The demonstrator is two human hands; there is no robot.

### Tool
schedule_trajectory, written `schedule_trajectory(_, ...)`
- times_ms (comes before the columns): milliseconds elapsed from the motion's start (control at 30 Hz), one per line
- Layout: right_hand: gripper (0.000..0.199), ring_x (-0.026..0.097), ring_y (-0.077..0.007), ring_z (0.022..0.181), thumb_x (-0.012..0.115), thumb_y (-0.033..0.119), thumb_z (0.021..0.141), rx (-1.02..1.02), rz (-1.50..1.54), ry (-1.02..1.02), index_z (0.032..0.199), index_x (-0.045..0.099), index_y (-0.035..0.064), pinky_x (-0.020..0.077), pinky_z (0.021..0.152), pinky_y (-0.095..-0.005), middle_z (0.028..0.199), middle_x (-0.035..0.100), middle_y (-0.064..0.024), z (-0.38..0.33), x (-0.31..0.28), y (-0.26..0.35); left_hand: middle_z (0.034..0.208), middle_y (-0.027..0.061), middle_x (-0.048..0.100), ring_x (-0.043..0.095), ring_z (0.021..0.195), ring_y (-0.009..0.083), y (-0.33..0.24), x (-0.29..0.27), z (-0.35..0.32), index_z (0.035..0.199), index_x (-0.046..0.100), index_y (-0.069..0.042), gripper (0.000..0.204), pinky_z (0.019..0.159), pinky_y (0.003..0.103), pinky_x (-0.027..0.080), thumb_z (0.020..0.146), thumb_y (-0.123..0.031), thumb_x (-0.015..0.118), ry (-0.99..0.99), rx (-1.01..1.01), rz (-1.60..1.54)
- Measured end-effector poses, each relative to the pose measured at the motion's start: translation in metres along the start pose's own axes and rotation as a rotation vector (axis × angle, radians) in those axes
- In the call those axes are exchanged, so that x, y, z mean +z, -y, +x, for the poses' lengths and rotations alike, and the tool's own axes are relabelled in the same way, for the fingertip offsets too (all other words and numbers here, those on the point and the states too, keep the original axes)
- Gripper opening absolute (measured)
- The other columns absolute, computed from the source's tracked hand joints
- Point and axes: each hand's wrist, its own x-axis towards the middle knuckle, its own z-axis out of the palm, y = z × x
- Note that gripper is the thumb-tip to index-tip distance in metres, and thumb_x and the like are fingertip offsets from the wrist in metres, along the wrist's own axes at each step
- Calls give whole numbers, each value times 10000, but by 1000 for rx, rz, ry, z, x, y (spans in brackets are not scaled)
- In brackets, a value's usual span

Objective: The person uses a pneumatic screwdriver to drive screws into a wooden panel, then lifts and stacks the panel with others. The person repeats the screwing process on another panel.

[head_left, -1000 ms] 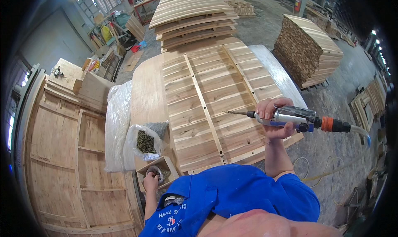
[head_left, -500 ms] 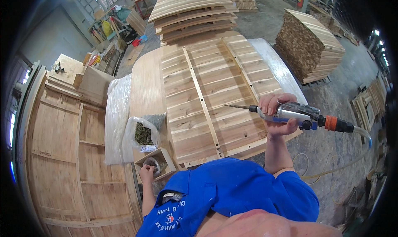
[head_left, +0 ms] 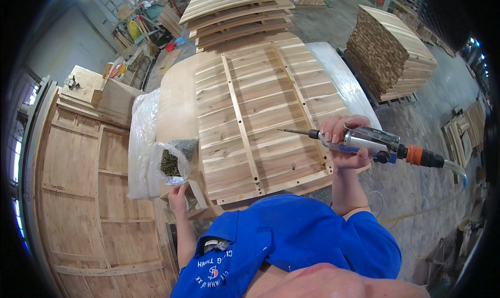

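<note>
In my right hand (head_left: 337, 134) is a silver air screwdriver (head_left: 367, 140), my fingers wrapped round its body. Its long thin bit points left over a slatted wooden panel (head_left: 271, 110), and a hose runs from its orange-collared end. Two narrow battens (head_left: 240, 122) with dark holes lie across the panel, and another strip lines its near edge. My left hand (head_left: 178, 196) is at a small wooden box (head_left: 197, 194), its fingertips drawn together; whatever they hold is too small to make out. Beside the box sits an open plastic bag (head_left: 172, 162) full of small metal pieces, probably screws.
Plastic-wrapped stock (head_left: 141, 141) and a large framed wooden panel (head_left: 99, 204) lie to the left. Stacked panels (head_left: 239, 16) rise beyond the work panel. Another tall stack (head_left: 388, 53) stands at the far right. The air hose (head_left: 458, 173) curves down to the floor on the right.
My left hand has lifted slightly from inside the small box toward its rim. The panel appears a little shifted left and up in view. My right hand still holds the screwdriver.
</note>
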Motion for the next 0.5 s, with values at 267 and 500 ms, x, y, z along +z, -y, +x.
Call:
schedule_trajectory(267, 546, 478, -179, 645, 493, 522, 792, 31, -43, 74, 1050, 420, 47, 389, 647, -344, 677, 480, -54, 3, -32, 18, 836, 54, 639, 365, 455, 10, -127, 236, -58, 1004, 593, 17, 198, 386, 172, 263, 824, -65, 595, 700, -196, -311)
schedule_trajectory(500, 616, 514, -199, 627, 623, 514, 743, 17, -44, 58, 1047, 441, 10, 416, 616, -346, 672, 515, -85, 8, -56, 34, 843, 84, 641, 355, 443, 14, -185, 322, -99, 1030, 578, 35, 219, 383, 175, 262, 826, -44, 571, 973, -222, -566)
